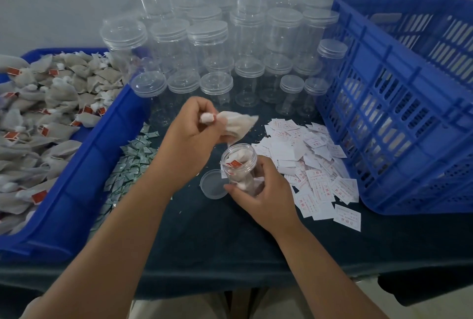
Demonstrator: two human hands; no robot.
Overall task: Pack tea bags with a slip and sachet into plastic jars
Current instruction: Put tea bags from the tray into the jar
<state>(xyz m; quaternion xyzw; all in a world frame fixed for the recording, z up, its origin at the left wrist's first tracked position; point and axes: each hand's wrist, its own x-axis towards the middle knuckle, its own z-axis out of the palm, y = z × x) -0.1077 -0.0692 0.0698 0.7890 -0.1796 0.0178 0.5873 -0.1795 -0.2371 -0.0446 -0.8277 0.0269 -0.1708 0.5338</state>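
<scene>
Pinches 1 tea bag [240, 124] by its bunched end in the curled left hand [190, 126], just above the open jar [238, 162] gripped low in the curled right hand [258, 193]. Looks partly filled already, so risks catching the floppy bag on the rim and dropping it beside the lid [213, 185] at the right thumb. Risks, too, capping without a slip [307, 160] from right of that hand or a sachet [133, 162] from left of the left forearm.

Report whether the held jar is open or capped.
Open: the jar in the right hand has a bare mouth, and a lid lies beside it.
</scene>
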